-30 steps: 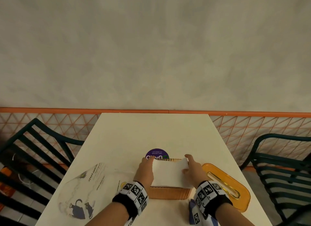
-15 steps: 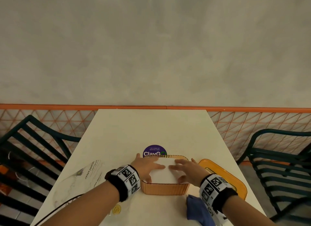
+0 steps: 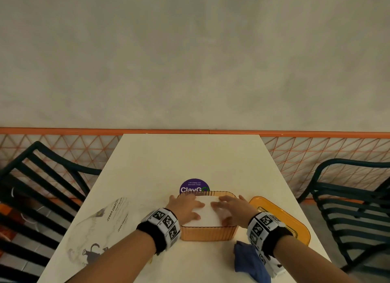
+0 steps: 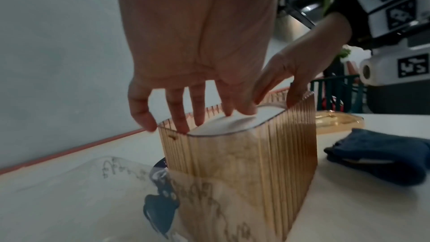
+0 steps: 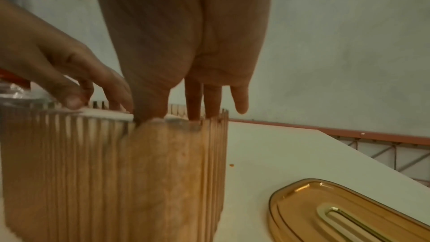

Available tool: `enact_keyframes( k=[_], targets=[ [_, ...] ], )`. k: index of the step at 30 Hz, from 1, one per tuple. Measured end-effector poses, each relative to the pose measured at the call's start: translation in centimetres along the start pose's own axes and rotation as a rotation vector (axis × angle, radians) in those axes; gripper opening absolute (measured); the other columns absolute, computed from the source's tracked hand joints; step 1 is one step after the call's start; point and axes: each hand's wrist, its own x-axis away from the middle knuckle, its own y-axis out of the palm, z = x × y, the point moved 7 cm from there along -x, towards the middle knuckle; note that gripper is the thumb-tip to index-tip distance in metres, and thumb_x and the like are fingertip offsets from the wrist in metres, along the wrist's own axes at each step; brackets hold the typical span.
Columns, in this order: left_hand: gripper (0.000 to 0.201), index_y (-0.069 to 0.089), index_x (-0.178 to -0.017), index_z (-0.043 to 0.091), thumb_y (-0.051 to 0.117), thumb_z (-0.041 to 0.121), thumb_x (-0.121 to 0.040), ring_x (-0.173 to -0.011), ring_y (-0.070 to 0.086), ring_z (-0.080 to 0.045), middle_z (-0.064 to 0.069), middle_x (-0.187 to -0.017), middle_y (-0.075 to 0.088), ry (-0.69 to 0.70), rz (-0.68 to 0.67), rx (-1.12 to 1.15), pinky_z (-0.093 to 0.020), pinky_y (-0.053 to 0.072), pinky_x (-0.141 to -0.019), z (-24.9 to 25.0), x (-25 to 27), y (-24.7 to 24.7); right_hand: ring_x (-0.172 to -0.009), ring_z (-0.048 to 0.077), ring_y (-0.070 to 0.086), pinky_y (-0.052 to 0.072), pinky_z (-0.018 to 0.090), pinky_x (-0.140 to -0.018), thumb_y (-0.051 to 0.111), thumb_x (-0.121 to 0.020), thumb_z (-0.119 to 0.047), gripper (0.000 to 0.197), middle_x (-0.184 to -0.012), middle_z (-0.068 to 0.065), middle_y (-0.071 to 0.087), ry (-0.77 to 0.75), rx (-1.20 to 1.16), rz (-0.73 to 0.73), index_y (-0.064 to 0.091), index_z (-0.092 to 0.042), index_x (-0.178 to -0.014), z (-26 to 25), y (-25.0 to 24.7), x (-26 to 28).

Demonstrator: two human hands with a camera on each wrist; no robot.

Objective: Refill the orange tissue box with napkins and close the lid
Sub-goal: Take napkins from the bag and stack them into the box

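Both hands are flat on the stack of white napkins (image 3: 207,212) inside the orange tissue box (image 3: 209,233), which stands on the counter (image 3: 190,156) near its front edge, just in front of a round purple sticker (image 3: 194,185). The left hand (image 3: 185,206) has its grip spread, fingers straight and fanned over the left half of the stack, the outermost finger at the box rim. The right hand (image 3: 232,209) is likewise spread, fingers straight on the right half; in the right wrist view 1 finger hangs outside the wall. Neither hand pinches anything.

The step in hand looks like seating the stack. The napkins' top sits about level with the rim, so the push should be even: both palms flat, pressure going straight down, working from the middle toward the corners so no edge rides up along the ribbed wall. The box is light and translucent; pressing off-centre could tip or slide it, so keep the 2 hands balanced.

The lid (image 3: 280,219) lies flat on the counter just right of the box, its slot facing up, not yet fitted. A folded blue cloth (image 3: 249,263) lies in front of it, by the right wrist, and a clear printed wrapper (image 3: 101,225) lies to the left. Before fetching the lid, check that no napkin corner overhangs the rim, or it will likely not close flush.
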Motion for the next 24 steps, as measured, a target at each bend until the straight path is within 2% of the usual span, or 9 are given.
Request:
enact_keyframes(
  k=[3, 5, 9, 12, 15, 21, 24],
  targets=[
    [0.052, 0.037, -0.141, 0.025, 0.053, 0.034, -0.092, -0.133, 0.029, -0.026, -0.002, -0.144, 0.036, -0.021, 0.137, -0.022, -0.046, 0.029, -0.105, 0.0, -0.3, -1.2, -0.136, 0.024, 0.034, 0.028, 0.044, -0.113, 0.063, -0.086, -0.029, 0.073, -0.148, 0.002, 0.036, 0.051, -0.023, 0.057, 0.022, -0.031, -0.147, 0.2, -1.4, 0.0],
    [0.061, 0.033, -0.142, 0.024, 0.059, 0.033, -0.088, -0.133, 0.028, -0.027, -0.002, -0.144, 0.036, 0.004, 0.173, -0.072, -0.044, 0.029, -0.104, 0.4, -0.5, -1.4, -0.134, 0.024, 0.034, 0.031, 0.045, -0.109, 0.065, -0.085, -0.031, 0.077, -0.145, 0.002, 0.039, 0.084, 0.006, 0.063, 0.019, -0.031, -0.147, 0.2, -1.9, -0.1],
    [0.081, 0.02, -0.147, 0.029, 0.067, 0.034, -0.082, -0.133, 0.028, -0.027, 0.002, -0.148, 0.033, 0.05, 0.159, -0.132, -0.045, 0.026, -0.104, 1.0, -1.0, -1.1, -0.133, 0.026, 0.031, 0.032, 0.048, -0.106, 0.071, -0.077, -0.038, 0.089, -0.143, 0.002, 0.039, 0.124, 0.097, 0.05, 0.015, -0.032, -0.146, -0.2, -1.4, -0.5],
    [0.088, 0.019, -0.147, 0.024, 0.071, 0.036, -0.078, -0.134, 0.027, -0.026, 0.0, -0.148, 0.031, 0.01, 0.181, -0.118, -0.045, 0.025, -0.106, 0.7, -1.4, -1.3, -0.133, 0.026, 0.03, 0.032, 0.047, -0.106, 0.072, -0.076, -0.039, 0.089, -0.144, 0.002, 0.036, 0.134, 0.106, 0.101, 0.019, -0.027, -0.146, -0.2, -1.5, -0.4],
    [0.087, 0.022, -0.145, 0.02, 0.072, 0.039, -0.077, -0.134, 0.028, -0.026, -0.003, -0.146, 0.031, -0.019, 0.209, -0.107, -0.044, 0.025, -0.107, 0.4, -1.3, -1.4, -0.133, 0.027, 0.029, 0.032, 0.047, -0.107, 0.072, -0.077, -0.038, 0.088, -0.146, 0.002, 0.032, 0.147, 0.087, 0.121, 0.02, -0.025, -0.146, 0.0, -1.5, -0.1],
    [0.07, 0.039, -0.133, 0.019, 0.07, 0.044, -0.075, -0.126, 0.033, -0.023, 0.0, -0.137, 0.037, -0.027, 0.32, -0.096, -0.04, 0.028, -0.101, 0.0, -0.7, -1.3, -0.132, 0.025, 0.028, 0.031, 0.048, -0.106, 0.073, -0.076, -0.038, 0.089, -0.146, -0.002, 0.031, 0.122, 0.078, 0.119, 0.019, -0.025, -0.146, -0.2, -1.4, -0.3],
    [0.073, 0.036, -0.135, 0.02, 0.068, 0.047, -0.076, -0.127, 0.033, -0.021, 0.002, -0.137, 0.039, -0.06, 0.325, -0.058, -0.04, 0.027, -0.102, -0.5, -0.5, -1.0, -0.133, 0.025, 0.027, 0.031, 0.048, -0.107, 0.074, -0.075, -0.038, 0.091, -0.146, -0.002, 0.032, 0.121, 0.08, 0.113, 0.018, -0.026, -0.146, -0.1, -1.4, -0.5]
  ],
)
